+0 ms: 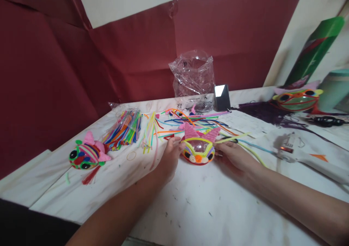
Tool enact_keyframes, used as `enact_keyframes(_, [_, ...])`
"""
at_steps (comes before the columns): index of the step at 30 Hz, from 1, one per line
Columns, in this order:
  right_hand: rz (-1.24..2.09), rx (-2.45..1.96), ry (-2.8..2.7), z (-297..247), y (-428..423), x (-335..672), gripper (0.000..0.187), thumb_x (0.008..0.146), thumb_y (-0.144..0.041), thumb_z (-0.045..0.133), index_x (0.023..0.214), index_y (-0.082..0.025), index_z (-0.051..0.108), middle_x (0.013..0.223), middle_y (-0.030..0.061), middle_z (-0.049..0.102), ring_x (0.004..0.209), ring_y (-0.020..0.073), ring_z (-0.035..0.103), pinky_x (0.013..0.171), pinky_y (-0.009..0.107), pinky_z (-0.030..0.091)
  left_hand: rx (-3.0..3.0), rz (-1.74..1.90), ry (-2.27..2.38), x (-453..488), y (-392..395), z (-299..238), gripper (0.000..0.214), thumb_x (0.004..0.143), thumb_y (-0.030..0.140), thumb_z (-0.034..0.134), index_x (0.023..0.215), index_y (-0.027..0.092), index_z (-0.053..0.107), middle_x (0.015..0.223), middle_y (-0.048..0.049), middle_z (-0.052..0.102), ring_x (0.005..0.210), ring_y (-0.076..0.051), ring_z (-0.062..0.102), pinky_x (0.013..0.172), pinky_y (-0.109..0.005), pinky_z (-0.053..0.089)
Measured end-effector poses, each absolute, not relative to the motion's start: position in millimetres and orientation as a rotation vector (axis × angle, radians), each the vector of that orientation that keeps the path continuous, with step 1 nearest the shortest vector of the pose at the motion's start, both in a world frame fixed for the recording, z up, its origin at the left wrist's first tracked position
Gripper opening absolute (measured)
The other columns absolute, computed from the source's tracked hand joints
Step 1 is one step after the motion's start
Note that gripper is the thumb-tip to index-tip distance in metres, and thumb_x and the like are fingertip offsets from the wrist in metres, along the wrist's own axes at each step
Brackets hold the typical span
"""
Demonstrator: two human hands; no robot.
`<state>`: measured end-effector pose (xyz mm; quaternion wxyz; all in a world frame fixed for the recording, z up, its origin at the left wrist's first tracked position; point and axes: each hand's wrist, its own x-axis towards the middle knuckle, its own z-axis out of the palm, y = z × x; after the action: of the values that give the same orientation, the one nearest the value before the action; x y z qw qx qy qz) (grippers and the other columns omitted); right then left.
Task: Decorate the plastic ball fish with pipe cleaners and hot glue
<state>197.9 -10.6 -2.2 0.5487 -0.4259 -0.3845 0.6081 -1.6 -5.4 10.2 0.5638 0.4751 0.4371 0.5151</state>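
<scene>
Both hands on one piece: left hand (pixel 170 156) pinches the left side of the pipe-cleaner figure (pixel 198 150), right hand (pixel 235 155) grips its right side. It sits mid-way along the white table (pixel 218 209), pink ears up. I note loose pipe cleaners (pixel 191 123) just behind it, a bagged bundle (pixel 124 129) and a finished figure (pixel 85 154) to the left, and a glue gun (pixel 289 149) to the right.

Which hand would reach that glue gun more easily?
Probably the right hand: the glue gun lies just to its right, while the left hand is across the craft.
</scene>
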Motion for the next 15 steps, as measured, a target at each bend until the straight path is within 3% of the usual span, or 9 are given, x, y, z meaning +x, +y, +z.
enact_keyframes(7, [1.322, -1.009, -0.946, 0.1, -14.7, 193.0, 0.018, 0.059, -0.032, 0.078, 0.057, -0.019, 0.066, 0.057, 0.0007, 0.064, 0.056, 0.014, 0.054, 0.062, 0.03, 0.046, 1.096, 1.22, 1.011, 1.9, -5.1, 10.4, 0.056, 0.063, 0.037, 0.078, 0.107, 0.018, 0.05, 0.1, -0.0069, 0.067, 0.091, -0.02, 0.064, 0.087, -0.036, 0.046])
enact_keyframes(12, [1.122, -1.046, -1.059, 6.6, -24.5, 185.2, 0.022, 0.06, -0.04, 0.078, 0.066, -0.021, 0.068, 0.064, 0.0016, 0.069, 0.068, 0.0199, 0.062, 0.068, 0.034, 0.05, 1.182, 1.274, 1.037, 7.6, -10.4, 11.3, 0.09, 0.05, 0.023, 0.085, 0.127, 0.022, 0.038, 0.13, -0.0142, 0.055, 0.111, -0.026, 0.061, 0.089, -0.035, 0.05])
enact_keyframes(15, [1.022, -1.136, -1.163, 9.0, -29.9, 182.6, 0.026, 0.061, -0.044, 0.076, 0.06, -0.023, 0.061, 0.058, 0.0008, 0.063, 0.068, 0.0218, 0.06, 0.066, 0.035, 0.048, 1.3, 1.29, 1.017, 11.2, -15.9, 11.4, 0.103, 0.051, 0.02, 0.085, 0.138, 0.022, 0.03, 0.135, -0.0147, 0.051, 0.116, -0.027, 0.059, 0.093, -0.035, 0.05])
